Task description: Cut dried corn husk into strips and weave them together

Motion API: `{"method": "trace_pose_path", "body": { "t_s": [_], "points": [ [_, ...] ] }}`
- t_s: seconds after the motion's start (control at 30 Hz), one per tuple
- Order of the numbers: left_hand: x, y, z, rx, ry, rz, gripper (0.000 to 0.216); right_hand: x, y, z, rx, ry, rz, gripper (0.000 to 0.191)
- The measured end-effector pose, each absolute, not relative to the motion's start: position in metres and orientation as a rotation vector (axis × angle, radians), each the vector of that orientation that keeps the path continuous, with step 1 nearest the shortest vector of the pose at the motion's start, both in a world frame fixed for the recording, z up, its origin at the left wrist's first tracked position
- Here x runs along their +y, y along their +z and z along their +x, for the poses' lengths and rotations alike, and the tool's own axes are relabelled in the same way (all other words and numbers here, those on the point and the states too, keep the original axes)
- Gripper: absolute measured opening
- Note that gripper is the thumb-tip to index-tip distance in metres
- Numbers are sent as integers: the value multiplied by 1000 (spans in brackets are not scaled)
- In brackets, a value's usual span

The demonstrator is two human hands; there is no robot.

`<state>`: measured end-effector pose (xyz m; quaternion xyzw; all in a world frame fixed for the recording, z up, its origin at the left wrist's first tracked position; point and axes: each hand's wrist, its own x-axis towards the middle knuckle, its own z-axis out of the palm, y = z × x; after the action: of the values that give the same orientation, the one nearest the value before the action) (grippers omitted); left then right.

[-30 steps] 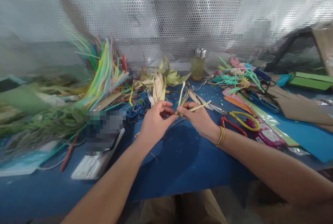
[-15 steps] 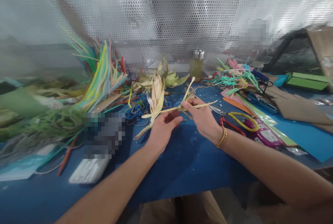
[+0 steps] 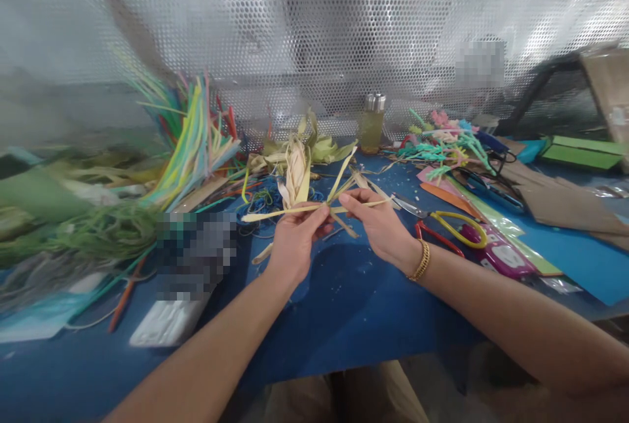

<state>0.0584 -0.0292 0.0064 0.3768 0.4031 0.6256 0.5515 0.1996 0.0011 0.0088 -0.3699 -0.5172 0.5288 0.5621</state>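
Observation:
Both hands meet above the blue table sheet (image 3: 344, 305) and pinch a small bundle of pale yellow leaf strips (image 3: 339, 197). My left hand (image 3: 295, 243) grips a long strip (image 3: 275, 213) that runs out to the left. My right hand (image 3: 378, 223), with a gold bracelet on the wrist, holds the bundle where several strips cross and fan upward. A dried corn husk (image 3: 297, 171) lies just behind the hands.
Red and yellow scissors (image 3: 442, 226) lie right of my right hand, beside a pink object (image 3: 501, 256). A glass bottle (image 3: 372, 123) stands at the back. Coloured strips (image 3: 196, 141) fan at left; teal pipe cleaners (image 3: 442, 145), brown cardboard (image 3: 570, 203) at right. Perforated metal wall behind.
My left hand closed back onto the strips after opening, and now pulls one long strip out to the left. The bundle has turned in my right hand.

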Motion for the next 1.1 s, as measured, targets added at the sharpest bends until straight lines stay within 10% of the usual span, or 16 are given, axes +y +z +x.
{"method": "trace_pose_path", "body": {
  "t_s": [0.47, 1.1],
  "points": [
    [-27, 20, 45, 962, 1452, 699, 20, 2, 13, 233, -2085, -633, -575, 46],
    [-33, 14, 49, 992, 1320, 997, 21, -2, 12, 211, -1978, 93, -775, 9]
  ]
}}
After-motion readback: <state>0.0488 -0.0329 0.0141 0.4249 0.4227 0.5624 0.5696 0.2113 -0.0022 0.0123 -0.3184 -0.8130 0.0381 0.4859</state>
